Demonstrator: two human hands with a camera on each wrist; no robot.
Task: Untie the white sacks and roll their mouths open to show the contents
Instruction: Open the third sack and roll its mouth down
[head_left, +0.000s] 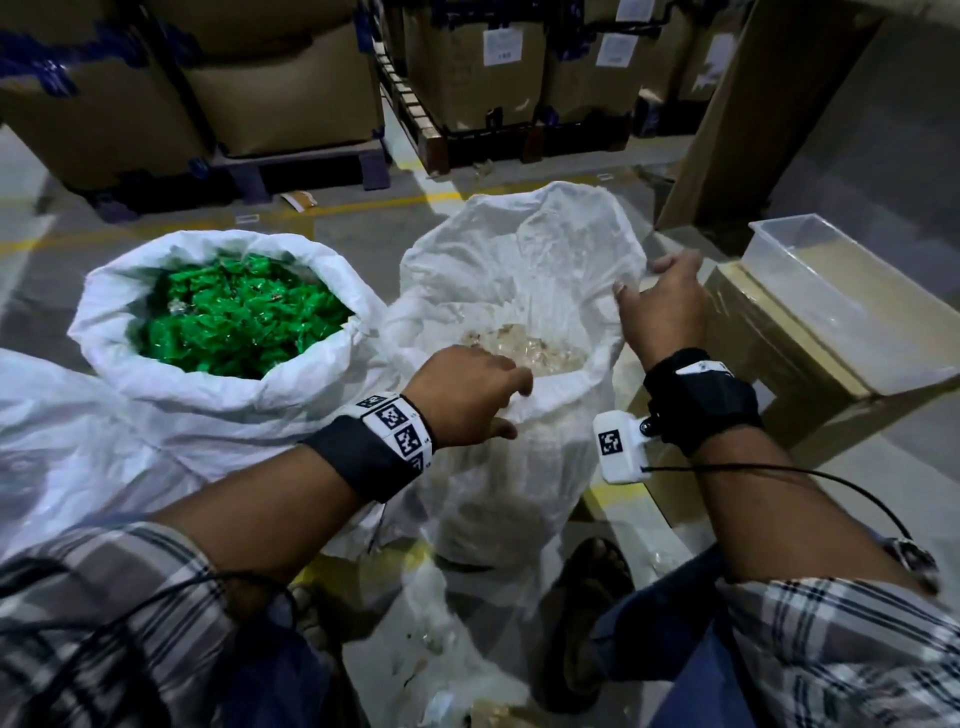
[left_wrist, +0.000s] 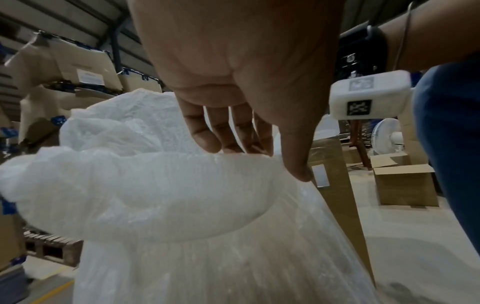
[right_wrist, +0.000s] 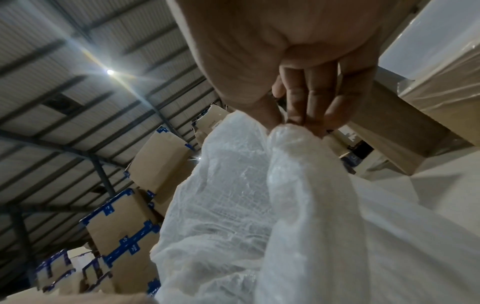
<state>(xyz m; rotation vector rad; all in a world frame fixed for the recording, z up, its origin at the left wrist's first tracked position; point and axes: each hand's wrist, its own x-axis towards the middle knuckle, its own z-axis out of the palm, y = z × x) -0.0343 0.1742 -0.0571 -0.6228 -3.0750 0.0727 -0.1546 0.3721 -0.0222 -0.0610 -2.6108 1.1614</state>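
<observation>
Two white sacks stand side by side on the floor. The left sack has its mouth rolled down and shows green wrapped pieces. The right sack stands open over pale clear pieces; its far wall still stands tall. My left hand grips this sack's near rim, which is rolled into a thick band, with fingers inside and thumb outside. My right hand pinches the sack's right edge between thumb and fingertips.
A cardboard box with a clear plastic tray on it stands close to the right. Stacked cartons on pallets line the back. Another white sack lies at the far left. A sandalled foot stands below the sack.
</observation>
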